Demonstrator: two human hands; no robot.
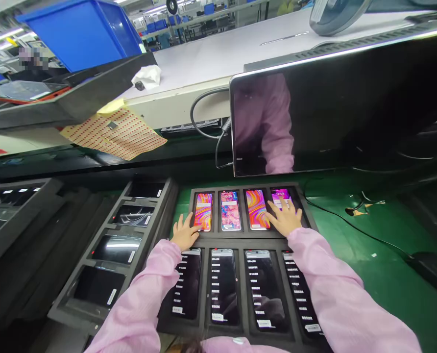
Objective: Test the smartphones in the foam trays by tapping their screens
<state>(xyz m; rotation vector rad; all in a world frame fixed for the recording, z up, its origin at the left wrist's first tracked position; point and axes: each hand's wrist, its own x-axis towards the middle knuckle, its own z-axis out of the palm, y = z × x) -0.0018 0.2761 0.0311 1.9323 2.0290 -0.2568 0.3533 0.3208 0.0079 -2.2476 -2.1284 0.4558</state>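
In the head view, a dark foam tray (218, 236) holds a row of lit smartphones with colourful lock screens. My left hand (184, 232), fingers spread, lies at the tray's left edge beside the leftmost phone (204, 208). Over the right end of that row, my right hand (285, 218) reaches with fingers apart across the rightmost phone (280, 194), partly covering it. Between them are two more lit phones, one with a pink-blue screen (230, 211) and one with orange swirls (256, 208). A nearer tray (241, 294) carries phones (224, 287) showing dark text lists, partly behind my sleeves.
A large monitor (336, 108) with a dark screen stands at the back right. Stacked trays (71, 289) of dark phones are on the left. A black cable (358, 228) crosses the green mat (373, 274). A blue bin (79, 34) and a yellow sticker sheet (117, 132) are at back left.
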